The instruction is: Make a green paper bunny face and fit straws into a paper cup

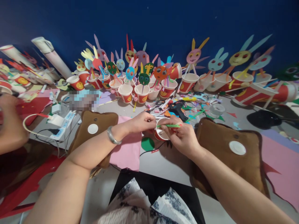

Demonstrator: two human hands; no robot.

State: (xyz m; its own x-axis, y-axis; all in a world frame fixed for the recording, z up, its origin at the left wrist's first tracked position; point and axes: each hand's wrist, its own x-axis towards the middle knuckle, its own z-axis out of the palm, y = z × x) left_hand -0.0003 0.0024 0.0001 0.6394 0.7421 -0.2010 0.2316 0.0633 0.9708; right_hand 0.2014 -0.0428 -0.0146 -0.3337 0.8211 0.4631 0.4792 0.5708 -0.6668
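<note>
A red and white paper cup (159, 134) stands on the grey table in front of me, between my two hands. My right hand (182, 135) pinches a thin green strip (172, 126) that lies across the top of the cup. At the cup's left rim is my left hand (143, 122), its fingers curled together; whatever they hold is too small to tell. Pink paper (126, 149) lies under my left wrist, and a green paper circle (148, 144) sits just left of the cup.
Cups with paper rabbit faces (143, 88) line the blue wall. A black glue gun (178, 109) lies among scraps behind the cup. Brown cushions (233, 165) flank my arms. At left are a power strip (66, 124) and another person's arm (11, 130).
</note>
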